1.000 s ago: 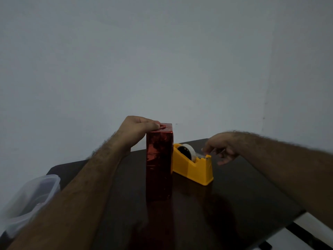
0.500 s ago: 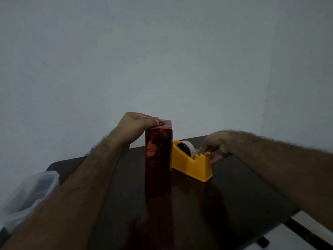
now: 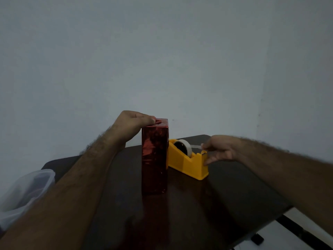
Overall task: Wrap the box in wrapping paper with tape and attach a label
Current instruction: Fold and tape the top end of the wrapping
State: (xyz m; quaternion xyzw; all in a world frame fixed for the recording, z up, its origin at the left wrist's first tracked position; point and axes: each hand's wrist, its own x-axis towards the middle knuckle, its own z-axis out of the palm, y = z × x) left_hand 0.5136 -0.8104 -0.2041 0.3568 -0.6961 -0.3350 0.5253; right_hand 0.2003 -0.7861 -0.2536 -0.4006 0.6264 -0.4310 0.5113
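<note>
Since a moment ago my right hand (image 3: 219, 150) has drawn back a little from the cutter end of the yellow tape dispenser (image 3: 187, 162), and a short clear strip of tape (image 3: 195, 146) now stretches from the roll (image 3: 182, 147) to my fingertips. Thumb and forefinger pinch the strip's free end, and my lower fingers rest against the dispenser's near end. My left hand (image 3: 130, 123) has stayed on top of the box (image 3: 155, 156): its fingers are curled over the far-left top edge, and the tips press down on the folded flap of paper there. Whether it truly grips the box or only presses on it I cannot tell.

That box stands upright near the middle of the table (image 3: 234, 192), wrapped in shiny red paper, with the dispenser just beside it on the right, touching or almost so. My table is dark and glossy, and it mirrors the box faintly in front. Behind it rises a plain pale wall (image 3: 162, 60), with a corner at the right. At the near-left edge sits a clear plastic container (image 3: 23, 192); what it holds I cannot make out.
</note>
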